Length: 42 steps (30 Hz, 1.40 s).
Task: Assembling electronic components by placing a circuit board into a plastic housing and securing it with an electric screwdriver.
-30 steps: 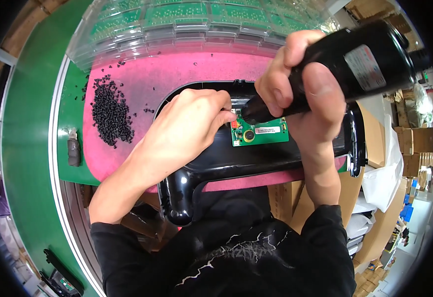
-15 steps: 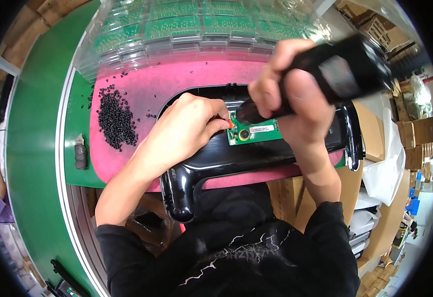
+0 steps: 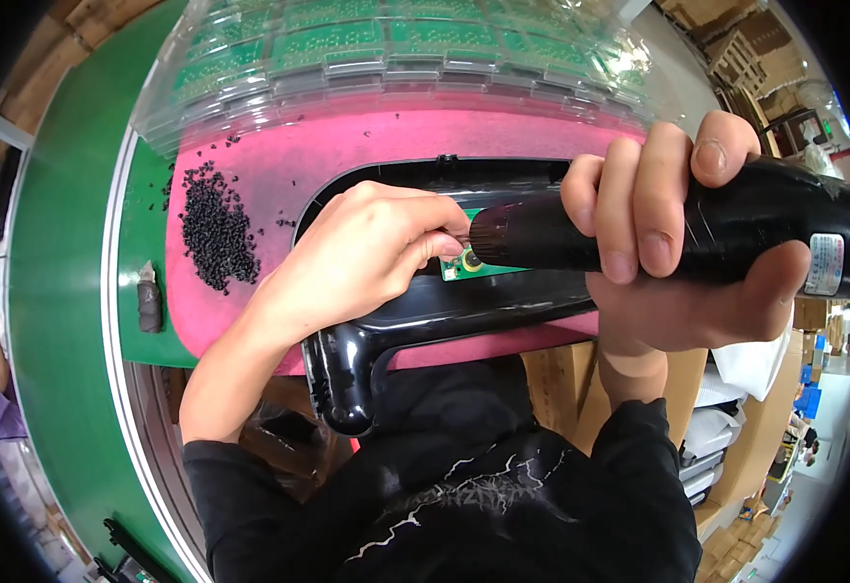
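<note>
My right hand (image 3: 678, 306) is wrapped around a thick black electric screwdriver (image 3: 546, 233). The tool lies almost level, its narrower end pointing left at the fingertips of my left hand (image 3: 352, 243). That hand's thumb and index finger are pinched together at the left end of a green circuit board (image 3: 456, 273); what they hold is hidden. Most of the board is covered by the tool. It sits inside a glossy black plastic housing (image 3: 444, 311) with a rounded leg at its near left corner.
Small black screws (image 3: 216, 233) lie in a heap on the pink mat (image 3: 279, 175). Clear plastic trays (image 3: 338, 73) of green boards stand at the back. A dark grey roll (image 3: 149, 303) is on the green table (image 3: 56, 291). Cardboard boxes (image 3: 566, 389) stand near my right arm.
The screwdriver has swung from a tilted, blurred position to nearly level, and my right hand has moved right and closer. My left hand's pinch stays at the board's left end.
</note>
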{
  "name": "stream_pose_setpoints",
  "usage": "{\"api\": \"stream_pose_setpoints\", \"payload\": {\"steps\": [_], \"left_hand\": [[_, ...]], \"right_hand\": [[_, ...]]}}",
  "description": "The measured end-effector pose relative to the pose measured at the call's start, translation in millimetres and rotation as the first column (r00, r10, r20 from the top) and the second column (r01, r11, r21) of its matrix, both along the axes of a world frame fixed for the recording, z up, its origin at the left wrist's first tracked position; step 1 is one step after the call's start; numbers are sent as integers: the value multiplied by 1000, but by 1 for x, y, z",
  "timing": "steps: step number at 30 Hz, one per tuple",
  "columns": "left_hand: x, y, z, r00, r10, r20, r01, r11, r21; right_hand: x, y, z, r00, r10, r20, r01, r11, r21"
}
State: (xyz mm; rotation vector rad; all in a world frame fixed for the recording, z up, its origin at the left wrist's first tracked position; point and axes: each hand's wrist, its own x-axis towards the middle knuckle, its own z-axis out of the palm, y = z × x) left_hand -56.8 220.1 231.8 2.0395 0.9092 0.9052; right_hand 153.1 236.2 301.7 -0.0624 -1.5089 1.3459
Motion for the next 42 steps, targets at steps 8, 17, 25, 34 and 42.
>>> {"api": "stream_pose_setpoints", "payload": {"steps": [8, 17, 25, 34, 42], "left_hand": [[1, -1, 2, 991, 66, -114, -60, 997, 51], [-1, 0, -3, 996, 65, -56, -63, 998, 25], [-5, 1, -3, 993, 84, -86, -79, 995, 58], [-3, -2, 7, 985, 160, -68, -159, 987, 17], [-3, -2, 9, 978, 137, -156, -169, 961, -217]], "right_hand": [[-1, -4, -1, 999, -39, 13, 40, 998, -39], [-16, -18, -4, 961, -226, 157, 254, 949, -187], [-19, -23, -11, 921, -240, 307, 306, 934, -186], [-28, -11, -17, 935, -163, 317, 225, 959, -172], [-30, -3, -21, 920, -153, 362, 207, 972, -114]]}}
